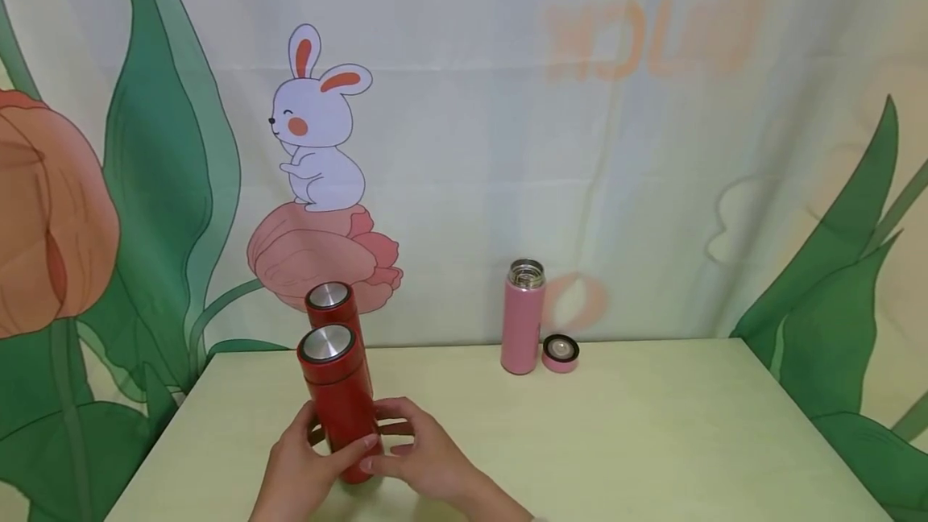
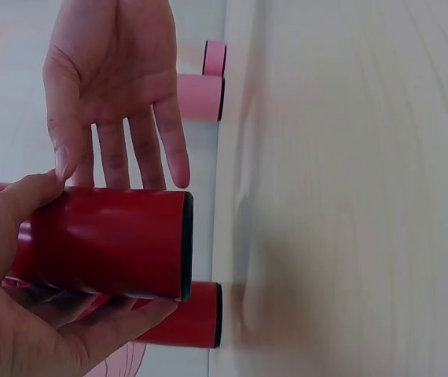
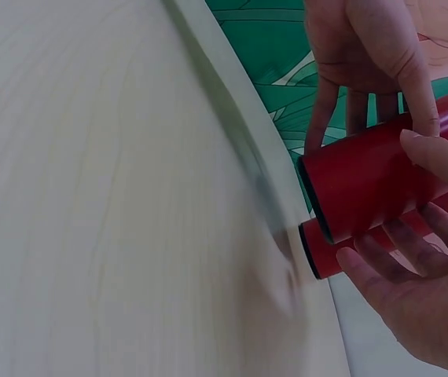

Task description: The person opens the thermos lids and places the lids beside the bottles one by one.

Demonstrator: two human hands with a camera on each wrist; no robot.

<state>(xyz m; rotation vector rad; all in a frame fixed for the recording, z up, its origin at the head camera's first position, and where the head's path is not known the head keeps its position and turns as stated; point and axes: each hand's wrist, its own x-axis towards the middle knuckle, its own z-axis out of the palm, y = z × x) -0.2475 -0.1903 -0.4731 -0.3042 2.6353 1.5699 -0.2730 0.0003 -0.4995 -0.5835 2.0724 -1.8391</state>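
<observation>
Both hands are on the nearer red thermos bottle (image 1: 346,405), which has a shiny silver-topped lid on and leans slightly. My left hand (image 1: 296,461) grips its lower body from the left, thumb across the front. From the right, my right hand (image 1: 435,451) holds it with the thumb on the near side and the fingers behind. In the left wrist view, the bottle's dark-rimmed base hangs a little above the table. A second red thermos bottle (image 1: 335,312), also lidded, stands just behind and is partly hidden by the first.
A pink thermos bottle (image 1: 522,330) stands uncapped at the table's back edge. Its pink lid (image 1: 561,355) lies beside it on the right, inner side up. Behind the pale wooden table (image 1: 652,433) hangs a printed curtain (image 1: 449,143) with a rabbit and flowers.
</observation>
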